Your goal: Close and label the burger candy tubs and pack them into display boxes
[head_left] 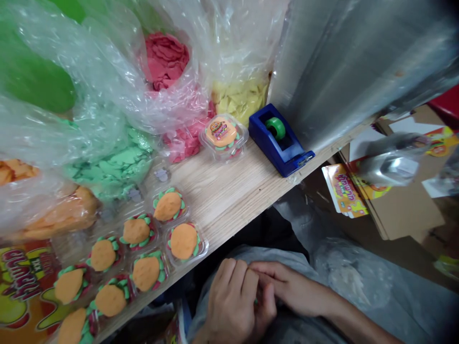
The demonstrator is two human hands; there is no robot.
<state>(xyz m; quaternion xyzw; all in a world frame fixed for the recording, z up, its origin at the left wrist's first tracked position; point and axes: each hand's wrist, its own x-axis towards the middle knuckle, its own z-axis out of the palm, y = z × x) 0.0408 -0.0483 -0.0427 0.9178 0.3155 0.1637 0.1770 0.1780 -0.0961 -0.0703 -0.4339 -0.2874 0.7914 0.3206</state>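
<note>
My left hand and my right hand meet over my lap, below the table edge. The left hand's fingers are curled over, and the right hand's fingers reach in against them. A tiny bit of green shows between the two hands; the rest of what they enclose is hidden. Nearest on the table are several burger-shaped clay pieces in transparent plastic trays, among them one with a smooth orange top and green and red edges. Farther back stands a closed plastic box with a burger label on its lid.
A blue tape dispenser sits by the table edge. Plastic bags of red clay, yellow clay, green clay and orange clay line the back. At right are cardboard and printed cards.
</note>
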